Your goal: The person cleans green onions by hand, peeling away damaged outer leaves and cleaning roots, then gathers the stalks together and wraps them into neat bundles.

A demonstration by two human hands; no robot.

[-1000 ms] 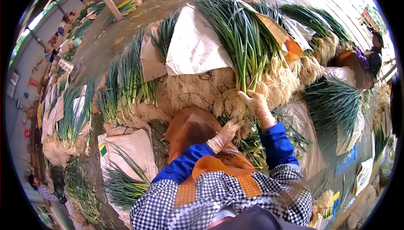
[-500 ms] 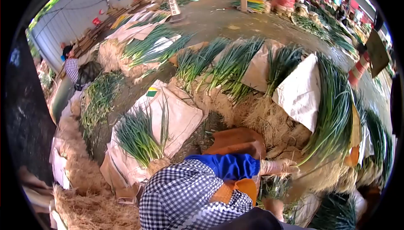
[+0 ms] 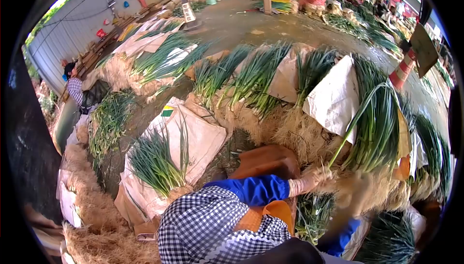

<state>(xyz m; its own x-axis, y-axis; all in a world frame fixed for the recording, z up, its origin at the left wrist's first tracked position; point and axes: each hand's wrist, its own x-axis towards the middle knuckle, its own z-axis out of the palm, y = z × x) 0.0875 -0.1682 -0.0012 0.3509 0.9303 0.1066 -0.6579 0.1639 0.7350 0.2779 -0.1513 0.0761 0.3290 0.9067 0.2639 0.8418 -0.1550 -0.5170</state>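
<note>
My left hand (image 3: 311, 181), at the end of a blue sleeve, is closed around the root end of a green onion (image 3: 344, 141). Its long leaf arches up and to the right across a big bunch of green onions (image 3: 379, 136). To the right, my right hand (image 3: 355, 194) is smeared by motion in front of the pale roots (image 3: 386, 186) of that bunch; its fingers cannot be made out. Below the left hand lie loose green onion leaves (image 3: 314, 215). A smaller bunch (image 3: 157, 165) rests on a whitish sack (image 3: 203, 136) to the left.
Rows of green onions (image 3: 258, 78) with tangled roots curve across the front. A white sack (image 3: 333, 97) lies over part of them. A red-and-white cone (image 3: 402, 68) stands at the right. Root heaps (image 3: 96, 215) line the left. A person (image 3: 75, 87) sits far left, others farther back.
My left hand has risen slightly, and the green onion's stalk is now lifted off the bunch. My right hand has swung up and right from below. The view has shifted a little.
</note>
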